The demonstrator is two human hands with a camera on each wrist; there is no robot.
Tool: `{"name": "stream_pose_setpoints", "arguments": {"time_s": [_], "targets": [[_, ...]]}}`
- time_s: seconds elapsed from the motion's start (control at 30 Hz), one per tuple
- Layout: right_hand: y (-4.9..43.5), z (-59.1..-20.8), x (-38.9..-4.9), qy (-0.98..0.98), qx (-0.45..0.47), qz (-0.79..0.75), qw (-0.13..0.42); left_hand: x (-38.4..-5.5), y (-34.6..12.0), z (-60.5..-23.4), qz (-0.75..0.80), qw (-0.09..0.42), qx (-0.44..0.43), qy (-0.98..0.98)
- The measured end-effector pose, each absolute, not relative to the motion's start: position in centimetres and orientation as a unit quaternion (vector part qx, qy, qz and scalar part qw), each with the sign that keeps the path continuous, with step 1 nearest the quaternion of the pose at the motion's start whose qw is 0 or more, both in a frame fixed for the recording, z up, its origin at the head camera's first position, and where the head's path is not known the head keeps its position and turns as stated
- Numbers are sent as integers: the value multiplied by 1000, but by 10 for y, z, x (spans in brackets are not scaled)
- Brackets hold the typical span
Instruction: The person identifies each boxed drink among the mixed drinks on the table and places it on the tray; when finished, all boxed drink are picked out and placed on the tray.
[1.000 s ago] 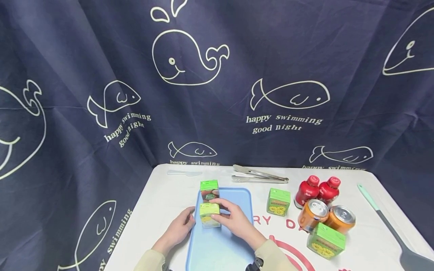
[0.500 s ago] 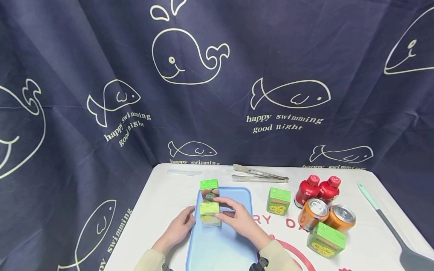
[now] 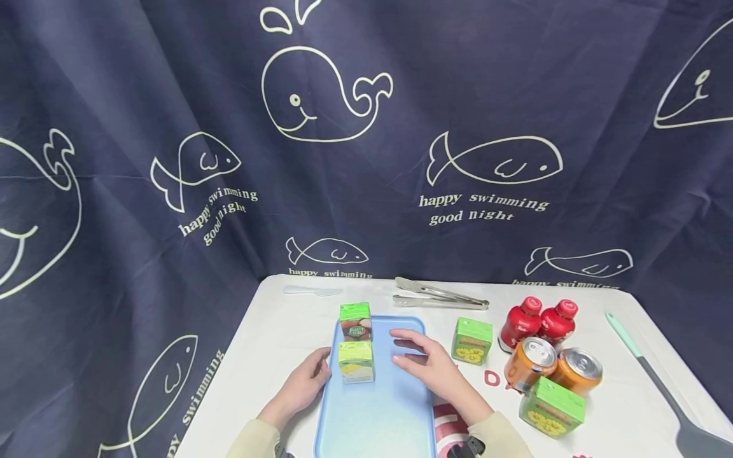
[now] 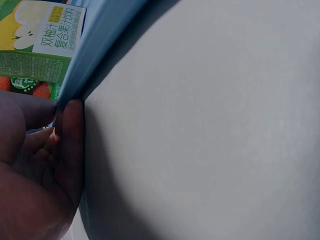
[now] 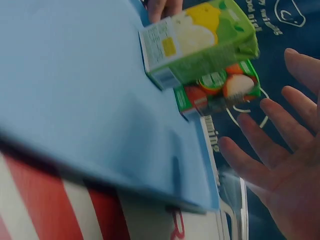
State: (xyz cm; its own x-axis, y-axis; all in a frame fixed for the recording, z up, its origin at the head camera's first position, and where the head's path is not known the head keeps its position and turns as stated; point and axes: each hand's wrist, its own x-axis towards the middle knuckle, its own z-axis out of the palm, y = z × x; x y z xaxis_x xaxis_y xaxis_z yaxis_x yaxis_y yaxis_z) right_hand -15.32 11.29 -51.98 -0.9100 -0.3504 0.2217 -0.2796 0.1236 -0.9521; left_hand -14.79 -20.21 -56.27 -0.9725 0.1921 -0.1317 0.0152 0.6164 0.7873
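On the blue tray [image 3: 375, 420] stand two juice boxes along its left side. The nearer, a pale green and yellow juice box [image 3: 356, 362], is in front of a juice box with red fruit on it [image 3: 356, 321]. My left hand [image 3: 303, 385] pinches the tray's left rim between thumb and fingers, as the left wrist view shows. Over the tray's right part is my right hand [image 3: 432, 366], fingers spread and apart from both boxes. In the right wrist view the right hand [image 5: 280, 150] holds nothing.
Right of the tray are a green juice box [image 3: 472, 341], two red bottles [image 3: 521, 323], two orange cans [image 3: 530, 364] and another green juice box [image 3: 552, 407]. Metal tongs [image 3: 441, 296] and a pale knife [image 3: 312, 291] lie behind; a spatula [image 3: 658, 381] lies far right.
My right hand has let go of the pale green and yellow juice box and moved right, away from it. The left hand stays at the tray's rim.
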Motion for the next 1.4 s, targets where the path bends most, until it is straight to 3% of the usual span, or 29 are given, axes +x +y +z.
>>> {"name": "stream_pose_setpoints", "arguments": {"time_s": [0.23, 0.47, 1.1, 1.4], "targets": [[136, -515, -151, 756, -205, -622, -4, -147, -203, -562, 435, 102, 57, 893], [156, -509, -146, 754, -176, -632, 6, -147, -205, -565, 434, 101, 60, 893], [216, -488, -132, 814, -202, -536, -93, -145, -203, -562, 433, 96, 70, 894], [245, -476, -119, 818, -196, -533, -88, -145, -202, -563, 429, 93, 67, 896]]}}
